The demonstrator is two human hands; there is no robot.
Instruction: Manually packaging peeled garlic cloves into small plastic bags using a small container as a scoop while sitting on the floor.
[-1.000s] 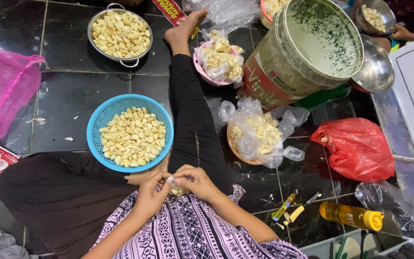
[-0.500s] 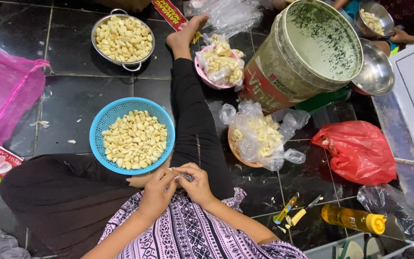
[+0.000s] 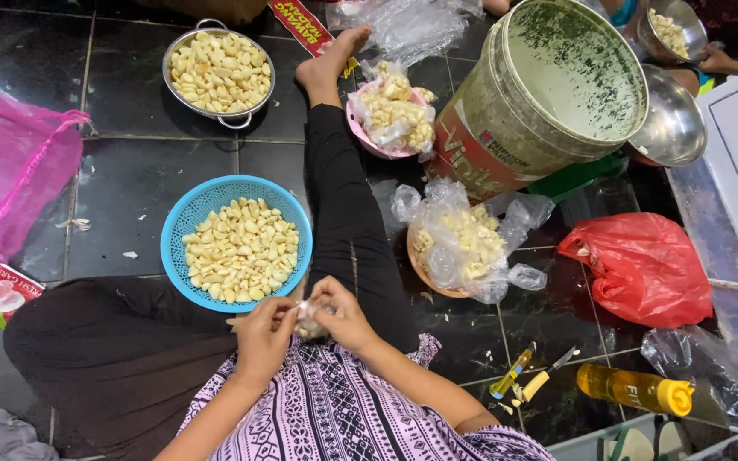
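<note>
I sit on a dark tiled floor with one leg stretched out. My left hand (image 3: pixel 264 335) and my right hand (image 3: pixel 341 312) meet over my lap, both pinching a small pale garlic clove (image 3: pixel 304 311) between the fingertips. Just beyond my hands lies a blue basket (image 3: pixel 183 229) filled with peeled garlic cloves. To the right of my leg a brown bowl lined with clear plastic (image 3: pixel 463 248) holds more garlic.
A metal colander of cloves (image 3: pixel 219 71) and a pink bowl in plastic (image 3: pixel 390 115) sit farther out. A large bucket (image 3: pixel 548 94), a steel bowl (image 3: pixel 672 128), a red bag (image 3: pixel 642 265), a pink mesh sack (image 3: pixel 10 175), small knives (image 3: pixel 527 376) and a yellow bottle (image 3: pixel 634 388) surround me. Another person's hand (image 3: pixel 719 58) is at the top right.
My hands stay together over my lap, fingers shifting slightly on the clove. The view has drifted a little; nothing else moved.
</note>
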